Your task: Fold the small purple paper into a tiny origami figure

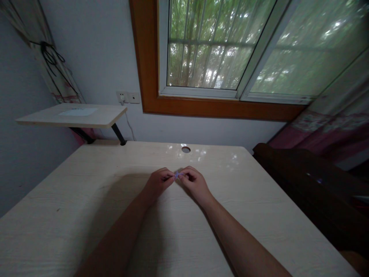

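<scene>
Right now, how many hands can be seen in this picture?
2: the left hand and the right hand, side by side below centre, both pinching the small purple item between them.

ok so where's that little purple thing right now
In the head view, the purple thing is just left of centre, held between the left hand and right hand, nearer the camera than the desk hole.

The left hand (pixel 159 182) and right hand (pixel 196 182) partly hide a purple strand (pixel 177 175) — its twists are too small to trace. The bottom edge cuts off both forearms (pixel 239 234) and the desk (pixel 184 238); the top edge crops the window (pixel 198 91). Marks on the pale sheet (pixel 77 112) — too faint to read.
</scene>
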A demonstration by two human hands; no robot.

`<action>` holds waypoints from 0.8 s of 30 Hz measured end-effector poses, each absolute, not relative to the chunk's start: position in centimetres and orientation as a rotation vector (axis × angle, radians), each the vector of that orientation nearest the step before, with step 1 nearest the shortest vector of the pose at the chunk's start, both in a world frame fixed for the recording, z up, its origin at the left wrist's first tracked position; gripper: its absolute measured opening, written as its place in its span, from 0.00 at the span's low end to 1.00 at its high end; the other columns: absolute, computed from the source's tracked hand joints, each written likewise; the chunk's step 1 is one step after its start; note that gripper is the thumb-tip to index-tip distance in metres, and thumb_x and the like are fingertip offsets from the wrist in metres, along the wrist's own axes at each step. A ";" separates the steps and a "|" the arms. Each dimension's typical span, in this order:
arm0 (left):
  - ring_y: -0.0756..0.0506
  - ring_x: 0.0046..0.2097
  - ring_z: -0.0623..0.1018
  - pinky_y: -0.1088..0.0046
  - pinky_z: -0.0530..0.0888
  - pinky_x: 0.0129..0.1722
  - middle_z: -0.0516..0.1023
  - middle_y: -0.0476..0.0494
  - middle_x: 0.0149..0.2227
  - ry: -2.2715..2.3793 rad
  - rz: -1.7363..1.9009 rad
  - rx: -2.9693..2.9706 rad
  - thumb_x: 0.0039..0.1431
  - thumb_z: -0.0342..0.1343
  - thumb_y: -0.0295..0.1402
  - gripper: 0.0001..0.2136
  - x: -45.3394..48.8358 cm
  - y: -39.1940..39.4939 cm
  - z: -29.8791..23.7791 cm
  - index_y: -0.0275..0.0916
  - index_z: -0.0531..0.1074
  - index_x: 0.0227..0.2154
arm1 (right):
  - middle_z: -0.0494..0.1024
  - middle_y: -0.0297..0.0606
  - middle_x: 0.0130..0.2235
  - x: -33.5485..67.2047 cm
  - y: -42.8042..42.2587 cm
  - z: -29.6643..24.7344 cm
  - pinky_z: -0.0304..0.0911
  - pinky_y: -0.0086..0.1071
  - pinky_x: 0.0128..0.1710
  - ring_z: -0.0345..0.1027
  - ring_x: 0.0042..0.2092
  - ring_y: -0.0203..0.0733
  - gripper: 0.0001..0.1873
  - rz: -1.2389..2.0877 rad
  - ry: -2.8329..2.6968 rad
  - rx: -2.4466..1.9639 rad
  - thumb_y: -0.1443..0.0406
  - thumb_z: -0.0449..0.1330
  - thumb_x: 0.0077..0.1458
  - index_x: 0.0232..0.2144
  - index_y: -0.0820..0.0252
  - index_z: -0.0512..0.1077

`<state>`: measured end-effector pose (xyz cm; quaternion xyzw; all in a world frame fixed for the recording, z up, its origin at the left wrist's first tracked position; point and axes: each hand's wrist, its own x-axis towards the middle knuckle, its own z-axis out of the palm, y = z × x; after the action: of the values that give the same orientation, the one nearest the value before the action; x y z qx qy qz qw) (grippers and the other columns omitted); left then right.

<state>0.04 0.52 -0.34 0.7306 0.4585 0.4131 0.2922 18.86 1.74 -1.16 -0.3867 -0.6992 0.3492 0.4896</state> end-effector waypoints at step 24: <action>0.49 0.32 0.73 0.75 0.67 0.33 0.74 0.47 0.28 1.204 1.088 1.985 0.59 0.55 0.32 0.08 0.1 0.5 -0.2 0.38 0.77 0.28 | 0.74 0.36 0.32 18.7 1.7 -1.1 0.58 0.31 0.31 0.64 0.32 0.38 0.06 0.837 -1.725 -0.929 0.61 0.63 0.55 0.32 0.57 0.77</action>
<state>0.06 0.51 -0.16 0.7421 0.4501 0.4067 0.2850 18.72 1.67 -1.13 -0.3814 -0.7083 0.3436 0.4845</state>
